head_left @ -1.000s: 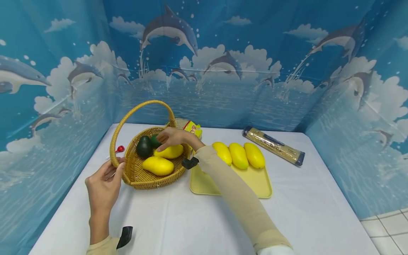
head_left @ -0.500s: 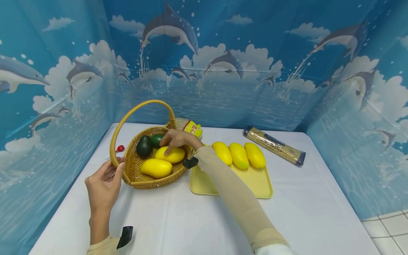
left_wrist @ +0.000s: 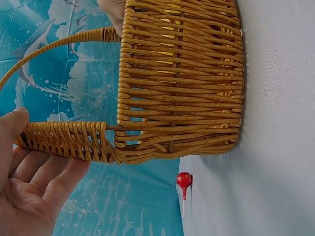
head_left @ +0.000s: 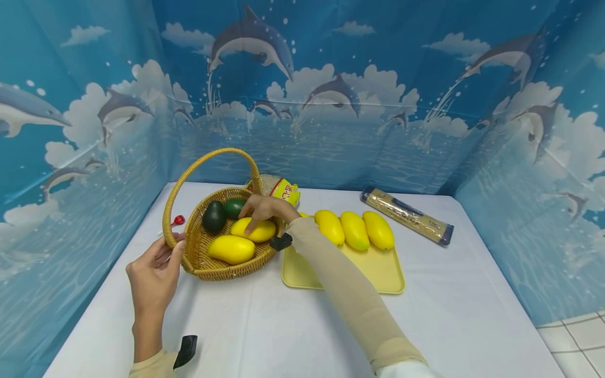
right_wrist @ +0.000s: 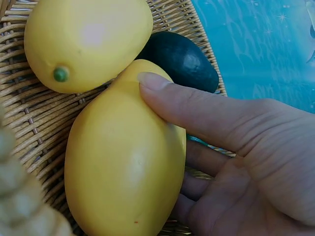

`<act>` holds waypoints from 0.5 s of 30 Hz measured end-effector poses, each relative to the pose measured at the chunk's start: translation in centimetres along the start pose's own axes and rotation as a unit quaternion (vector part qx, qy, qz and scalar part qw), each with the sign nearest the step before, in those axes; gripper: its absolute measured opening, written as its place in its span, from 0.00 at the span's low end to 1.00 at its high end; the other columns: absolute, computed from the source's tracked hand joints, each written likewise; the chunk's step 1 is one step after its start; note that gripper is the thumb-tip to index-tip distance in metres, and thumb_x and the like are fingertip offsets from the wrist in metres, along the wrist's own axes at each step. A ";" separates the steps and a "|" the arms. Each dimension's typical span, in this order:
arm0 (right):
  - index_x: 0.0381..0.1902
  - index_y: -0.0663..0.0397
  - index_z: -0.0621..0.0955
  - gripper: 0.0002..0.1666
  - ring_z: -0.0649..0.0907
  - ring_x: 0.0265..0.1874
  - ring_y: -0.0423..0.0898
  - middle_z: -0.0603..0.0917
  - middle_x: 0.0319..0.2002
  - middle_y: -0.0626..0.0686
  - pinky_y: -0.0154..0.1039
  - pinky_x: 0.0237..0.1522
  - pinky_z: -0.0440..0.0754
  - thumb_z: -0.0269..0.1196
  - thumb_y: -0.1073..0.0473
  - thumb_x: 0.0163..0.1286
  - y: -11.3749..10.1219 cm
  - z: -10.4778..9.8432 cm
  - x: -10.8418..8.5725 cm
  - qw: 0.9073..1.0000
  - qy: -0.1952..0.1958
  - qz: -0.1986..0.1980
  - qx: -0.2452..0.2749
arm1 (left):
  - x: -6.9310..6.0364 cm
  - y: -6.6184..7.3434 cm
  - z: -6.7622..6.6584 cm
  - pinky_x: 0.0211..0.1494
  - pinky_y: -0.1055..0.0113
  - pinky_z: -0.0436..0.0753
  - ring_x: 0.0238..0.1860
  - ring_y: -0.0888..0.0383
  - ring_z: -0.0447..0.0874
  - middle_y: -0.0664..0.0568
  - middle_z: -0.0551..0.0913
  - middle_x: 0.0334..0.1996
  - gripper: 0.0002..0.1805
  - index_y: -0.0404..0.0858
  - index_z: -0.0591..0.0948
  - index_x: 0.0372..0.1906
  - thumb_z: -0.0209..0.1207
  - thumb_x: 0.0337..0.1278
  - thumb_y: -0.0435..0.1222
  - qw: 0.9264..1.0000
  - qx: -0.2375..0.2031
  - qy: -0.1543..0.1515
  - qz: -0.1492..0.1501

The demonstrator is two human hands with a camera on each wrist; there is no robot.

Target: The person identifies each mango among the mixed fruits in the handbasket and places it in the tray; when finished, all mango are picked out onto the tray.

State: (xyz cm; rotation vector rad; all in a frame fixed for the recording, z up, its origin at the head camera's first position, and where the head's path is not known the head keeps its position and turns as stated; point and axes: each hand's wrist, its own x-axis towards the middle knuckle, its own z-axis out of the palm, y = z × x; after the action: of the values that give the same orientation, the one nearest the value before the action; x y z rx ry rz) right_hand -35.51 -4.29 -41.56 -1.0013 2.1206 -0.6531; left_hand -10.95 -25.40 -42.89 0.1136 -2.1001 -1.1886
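Note:
My left hand [head_left: 153, 273] pinches the base of the wicker basket's [head_left: 227, 274] arched handle, thumb on one side and fingers on the other, as the left wrist view shows. Inside the basket lie two yellow mangoes and two dark green avocados. My right hand [head_left: 268, 208] reaches in from the right and holds the rear mango [right_wrist: 125, 162]. Its thumb lies on top while the other fingers curl along the far side, partly hidden. The front mango [head_left: 231, 249] sits beside it, untouched. Behind them are one avocado [head_left: 214, 217] and another, greener avocado [head_left: 233, 208].
Right of the basket, a yellow tray [head_left: 347, 273] bears several mangoes [head_left: 354, 231], partly behind my right sleeve. A yellow-labelled bag [head_left: 284, 191] stands behind the basket. A long gold packet [head_left: 406, 215] lies at the back right; a red lollipop [left_wrist: 184, 180] lies left of the basket.
My right hand has lowered its fingers onto the rear mango, which has shifted slightly right and nearer. The front mango has moved a little left. My left hand has stayed on the handle.

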 end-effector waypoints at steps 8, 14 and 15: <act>0.75 0.57 0.78 0.36 0.74 0.75 0.54 0.78 0.75 0.57 0.44 0.75 0.77 0.74 0.56 0.73 0.0 0.0 -0.5 0.999 0.024 -0.021 -0.001 | 0.0 0.0 0.0 0.47 0.86 0.82 0.46 0.87 0.83 0.40 0.93 0.48 0.15 0.28 0.89 0.56 0.71 0.68 0.29 1.000 0.008 0.002 0.003; 0.75 0.58 0.78 0.37 0.76 0.74 0.53 0.80 0.73 0.56 0.42 0.74 0.77 0.75 0.53 0.73 -0.6 -0.5 -1.6 0.997 0.051 -0.050 0.000 | 0.0 -0.1 0.0 0.47 0.86 0.82 0.47 0.87 0.82 0.39 0.93 0.49 0.16 0.28 0.88 0.57 0.71 0.68 0.30 1.000 0.007 0.001 0.001; 0.75 0.59 0.78 0.37 0.77 0.73 0.52 0.80 0.73 0.56 0.41 0.73 0.77 0.75 0.52 0.73 -0.8 -0.6 -1.9 0.997 0.053 -0.055 -0.004 | 0.0 -0.1 0.0 0.47 0.86 0.81 0.47 0.87 0.82 0.38 0.92 0.49 0.16 0.28 0.89 0.56 0.71 0.68 0.30 1.000 0.006 0.002 0.001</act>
State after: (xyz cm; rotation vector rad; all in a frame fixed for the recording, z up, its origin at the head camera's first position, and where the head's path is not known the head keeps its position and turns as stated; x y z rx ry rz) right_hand -34.69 -3.13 -39.91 -1.1157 2.1723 -0.7683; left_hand -10.99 -25.46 -43.01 0.1184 -2.1038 -1.1731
